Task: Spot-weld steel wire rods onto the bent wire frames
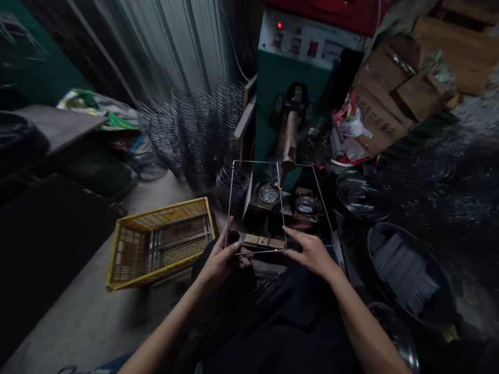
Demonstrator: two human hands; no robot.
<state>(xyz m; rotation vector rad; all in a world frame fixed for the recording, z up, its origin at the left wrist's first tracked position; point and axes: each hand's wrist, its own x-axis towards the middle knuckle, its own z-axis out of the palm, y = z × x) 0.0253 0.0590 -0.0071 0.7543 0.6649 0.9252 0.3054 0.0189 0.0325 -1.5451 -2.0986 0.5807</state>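
So both forearms come up from the bottom corners here, the left forearm (171, 317) slanting in to the right and the right forearm (360, 319) slanting in to the left, and the two hands end up near each other over the lap. Between them is a thin wire frame (230, 200), basically a rectangle with an extra bar down the middle, propped out in front of a green machine (268, 78).

The left hand (222, 257) has the frame's near left corner pinched, thumb laid over on top and fingers curled in from the side and underneath. The right hand (314, 254) is looser: palm down, index finger reaching out to the middle bar, thumb lower down by the near edge wire, a clear gap between the two. Can't tell if it's really gripping or just steadying the thing.

Beyond the frame, a metal arm (289, 140) sticks out of the machine, and a round dish (268, 195) of small shiny bits shows through the frame's left half. Off to the left there's a yellow crate (127, 254) on the floor (91, 317) with metal rods (156, 249) in it.
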